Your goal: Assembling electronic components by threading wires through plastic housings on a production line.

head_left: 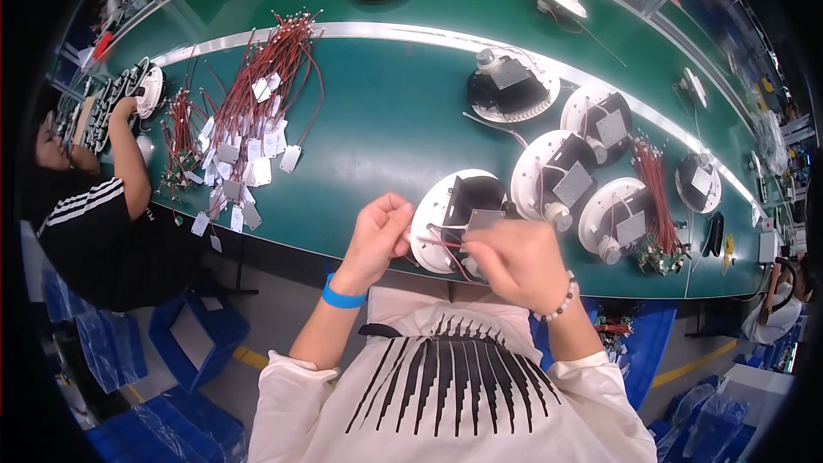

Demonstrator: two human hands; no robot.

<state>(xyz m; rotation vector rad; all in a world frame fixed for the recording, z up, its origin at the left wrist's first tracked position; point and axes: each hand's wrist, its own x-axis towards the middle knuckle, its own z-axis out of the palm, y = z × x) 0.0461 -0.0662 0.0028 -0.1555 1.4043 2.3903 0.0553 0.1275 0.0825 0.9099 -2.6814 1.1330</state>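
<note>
A round white lamp base (431, 210) with a black raised housing (480, 193) and a grey square plate (487, 220) stands tilted at the table's near edge, in front of me. My left hand (377, 238) is closed at its left rim, fingertips pinched; what lies between them is too small to make out. Over the right part of the base is my right hand (519, 264), slightly blurred, its fingers curled and thumb beside thin red wires (447, 244). Those wires run from the base toward that thumb, and the hand appears to pinch them.
Several similar lamp bases (536, 167) sit to the right on the green table (377, 120). Red-wired bundles with white plates (257, 133) lie left; another wire bundle (656, 197) lies right. A co-worker (94, 214) handles a white part at far left. Blue bins (201, 339) stand below.
</note>
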